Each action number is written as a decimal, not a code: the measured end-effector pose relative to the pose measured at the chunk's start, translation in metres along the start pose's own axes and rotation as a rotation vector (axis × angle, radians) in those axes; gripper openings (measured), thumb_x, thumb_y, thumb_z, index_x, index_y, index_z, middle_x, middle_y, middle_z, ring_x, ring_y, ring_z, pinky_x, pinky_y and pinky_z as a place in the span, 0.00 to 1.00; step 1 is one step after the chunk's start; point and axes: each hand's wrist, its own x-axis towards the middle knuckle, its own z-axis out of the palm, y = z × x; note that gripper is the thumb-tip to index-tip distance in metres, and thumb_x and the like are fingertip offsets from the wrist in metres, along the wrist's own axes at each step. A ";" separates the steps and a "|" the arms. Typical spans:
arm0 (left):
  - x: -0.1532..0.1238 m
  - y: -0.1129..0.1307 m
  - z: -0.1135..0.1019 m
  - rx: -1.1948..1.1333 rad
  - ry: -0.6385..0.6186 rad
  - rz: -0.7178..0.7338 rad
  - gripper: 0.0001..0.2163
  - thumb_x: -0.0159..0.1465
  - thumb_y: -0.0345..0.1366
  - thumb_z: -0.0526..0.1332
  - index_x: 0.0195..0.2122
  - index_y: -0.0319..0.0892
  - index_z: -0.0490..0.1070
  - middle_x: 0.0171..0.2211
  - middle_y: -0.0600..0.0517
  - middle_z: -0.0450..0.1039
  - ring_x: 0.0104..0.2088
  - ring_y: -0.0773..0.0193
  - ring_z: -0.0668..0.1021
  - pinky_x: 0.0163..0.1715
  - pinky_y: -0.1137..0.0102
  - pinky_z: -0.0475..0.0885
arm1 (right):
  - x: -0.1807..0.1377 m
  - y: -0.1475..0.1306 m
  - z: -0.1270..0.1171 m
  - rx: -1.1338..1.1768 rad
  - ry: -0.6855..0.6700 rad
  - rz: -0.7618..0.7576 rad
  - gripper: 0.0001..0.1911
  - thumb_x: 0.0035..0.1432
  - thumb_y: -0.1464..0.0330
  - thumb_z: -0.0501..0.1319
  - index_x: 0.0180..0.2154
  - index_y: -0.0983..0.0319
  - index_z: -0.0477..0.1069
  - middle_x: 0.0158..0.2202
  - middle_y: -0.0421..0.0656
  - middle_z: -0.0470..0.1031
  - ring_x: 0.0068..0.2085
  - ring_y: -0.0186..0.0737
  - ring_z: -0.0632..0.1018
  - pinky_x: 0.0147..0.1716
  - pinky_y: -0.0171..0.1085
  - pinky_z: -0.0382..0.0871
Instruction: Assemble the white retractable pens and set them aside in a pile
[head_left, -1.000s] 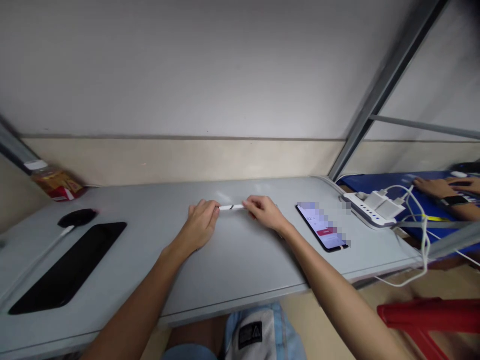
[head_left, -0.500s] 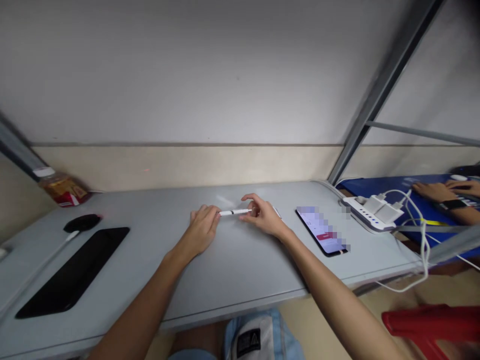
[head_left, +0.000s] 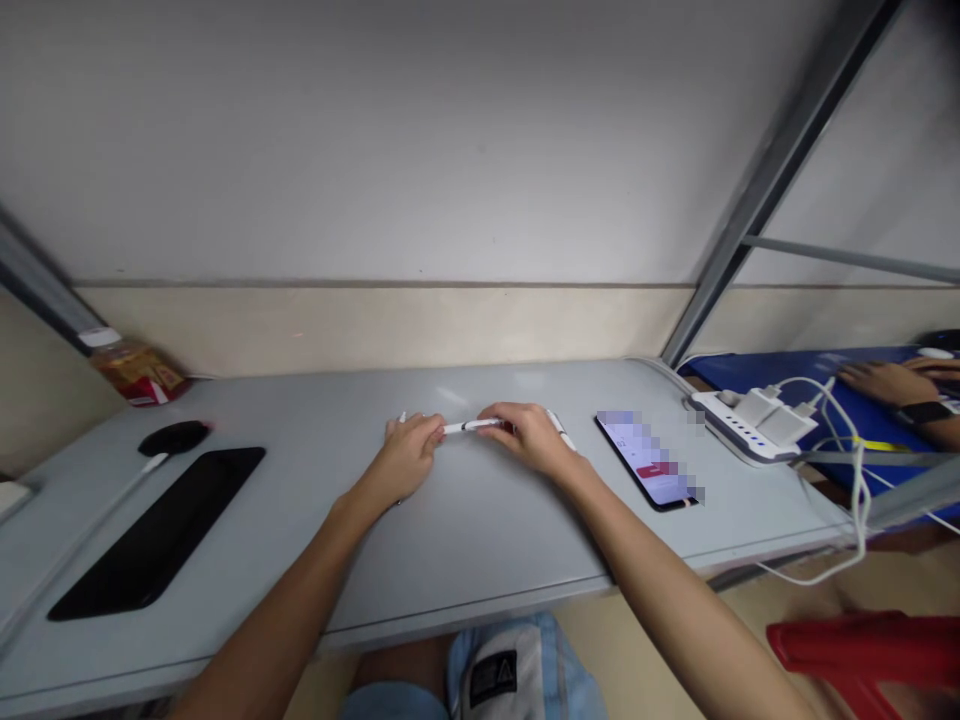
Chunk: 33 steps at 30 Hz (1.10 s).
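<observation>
A slim white pen (head_left: 456,428) with a dark band lies level between my hands, just above or on the grey desk (head_left: 480,540). My left hand (head_left: 411,455) is closed on its left end. The fingers of my right hand (head_left: 527,432) are bent together around its right end, hiding the tip. Behind my right hand, a second white pen-like stick (head_left: 561,430) with dark marks partly shows on the desk. A small white tip (head_left: 403,415) pokes out beyond my left hand; what it belongs to is hidden.
On the left are a black tablet-like slab (head_left: 161,530), a black round device (head_left: 175,437) with a white cable, and a drink bottle (head_left: 135,370). To the right lie a lit phone (head_left: 649,460) and a power strip (head_left: 739,428). Another person's hand (head_left: 877,385) rests on a blue surface.
My right hand's raised fingers have come down and closed around the pen's right end. My left hand still grips the other end. The view has shifted slightly.
</observation>
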 end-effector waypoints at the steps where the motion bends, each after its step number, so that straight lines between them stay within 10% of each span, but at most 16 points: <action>1: 0.000 0.000 0.000 -0.009 -0.010 -0.007 0.12 0.66 0.31 0.44 0.29 0.43 0.64 0.27 0.53 0.67 0.32 0.62 0.69 0.41 0.64 0.60 | 0.000 0.000 0.001 -0.021 -0.008 0.003 0.14 0.64 0.60 0.55 0.41 0.59 0.75 0.35 0.44 0.77 0.32 0.36 0.72 0.33 0.34 0.58; 7: 0.000 0.002 -0.001 0.023 0.012 0.009 0.12 0.63 0.27 0.44 0.29 0.43 0.64 0.28 0.53 0.68 0.34 0.61 0.70 0.42 0.64 0.60 | 0.000 -0.002 0.007 0.088 -0.009 0.150 0.16 0.63 0.58 0.55 0.34 0.62 0.77 0.24 0.40 0.72 0.25 0.33 0.66 0.28 0.33 0.55; 17: -0.002 0.009 -0.005 0.093 0.113 0.005 0.12 0.68 0.42 0.47 0.40 0.45 0.68 0.39 0.50 0.73 0.43 0.58 0.71 0.44 0.60 0.59 | 0.012 0.006 -0.005 1.243 0.319 0.437 0.15 0.57 0.58 0.61 0.42 0.60 0.68 0.26 0.36 0.63 0.23 0.29 0.65 0.22 0.29 0.60; 22: -0.002 -0.001 -0.006 0.315 0.172 -0.175 0.09 0.65 0.39 0.50 0.39 0.44 0.67 0.41 0.45 0.72 0.45 0.49 0.68 0.41 0.56 0.60 | 0.009 0.005 -0.014 1.299 0.344 0.456 0.19 0.58 0.62 0.60 0.50 0.51 0.61 0.22 0.32 0.53 0.18 0.26 0.50 0.15 0.27 0.39; 33: -0.004 -0.009 -0.008 0.463 0.155 -0.251 0.09 0.62 0.38 0.50 0.38 0.43 0.67 0.40 0.41 0.70 0.45 0.46 0.67 0.38 0.55 0.62 | 0.009 0.009 -0.015 1.280 0.313 0.474 0.18 0.56 0.59 0.61 0.48 0.51 0.62 0.22 0.32 0.52 0.18 0.27 0.47 0.16 0.28 0.37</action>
